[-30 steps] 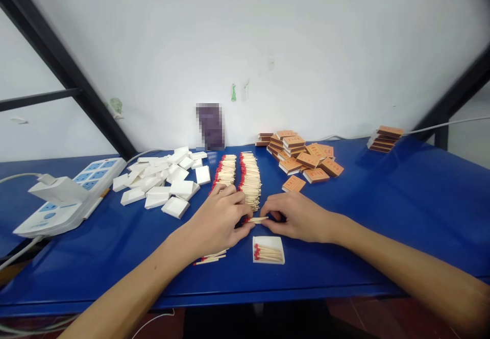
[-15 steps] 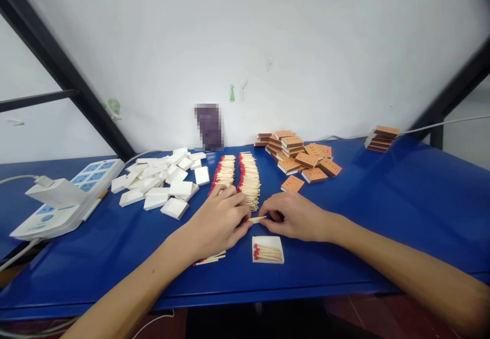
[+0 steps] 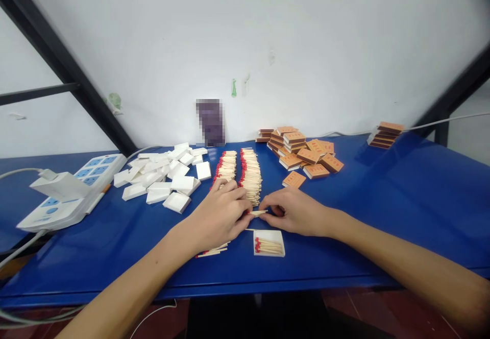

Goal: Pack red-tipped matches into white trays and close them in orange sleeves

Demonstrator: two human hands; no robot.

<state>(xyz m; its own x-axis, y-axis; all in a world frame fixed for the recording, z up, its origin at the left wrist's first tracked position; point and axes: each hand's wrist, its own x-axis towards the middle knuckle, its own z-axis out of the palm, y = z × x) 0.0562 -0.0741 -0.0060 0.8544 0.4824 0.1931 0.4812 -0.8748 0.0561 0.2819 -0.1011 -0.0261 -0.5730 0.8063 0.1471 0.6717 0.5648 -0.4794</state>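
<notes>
Between my two hands is a small bunch of matches [image 3: 258, 212], lying crosswise. My left hand [image 3: 224, 211] pinches the bunch at the red-head end, its fingers closed. The thumb and fingers of my right hand [image 3: 287, 210] close on the bare stick ends. Just below them sits a white inner matchbox tray [image 3: 273, 235], partly filled with matches [image 3: 268, 246], heads to the left. Two long rows of matches, a left row [image 3: 225, 165] and a right row [image 3: 250, 175], stretch away behind my hands. Some loose matches [image 3: 216, 250] lie under my left wrist.
White empty trays [image 3: 153, 173] are heaped at the left, beside a power strip [image 3: 76, 196] with a plugged-in adapter. Orange matchbox sleeves [image 3: 302, 150] are piled at the back right. Another stack of matchboxes [image 3: 386, 134] stands farther right. A blurred dark rectangle [image 3: 211, 122] leans against the wall.
Both hands keep their pinch on the matches, almost in place. A single match now shows at the tray's left edge, by my left thumb. The whole view has shifted slightly upward.
</notes>
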